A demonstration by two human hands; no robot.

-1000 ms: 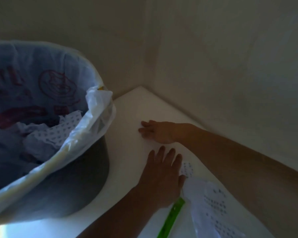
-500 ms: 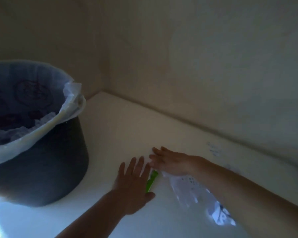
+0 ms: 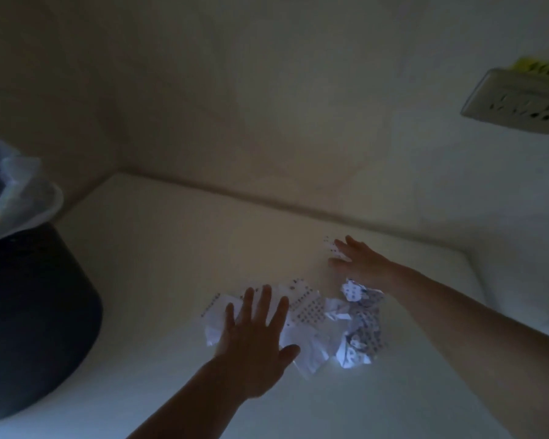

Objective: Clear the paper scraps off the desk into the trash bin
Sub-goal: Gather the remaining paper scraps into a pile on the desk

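Note:
A pile of crumpled white paper scraps [image 3: 339,324] with printed dots lies on the white desk [image 3: 159,255]. My left hand [image 3: 254,337] is flat, fingers spread, over the pile's left part. My right hand [image 3: 360,261] reaches further back with fingers apart, its fingertips on a small dotted scrap [image 3: 332,247]. The dark trash bin [image 3: 29,315] with a pale plastic liner [image 3: 23,198] stands on the desk at the far left, well apart from both hands.
The desk sits in a corner with walls behind and to the left. A wall socket [image 3: 517,103] is at upper right. The desk's right edge runs near my right forearm. The light is dim.
The view has swung right, away from the bin. Both hands have moved right across the desk onto the scraps. The green ruler seen earlier is out of sight.

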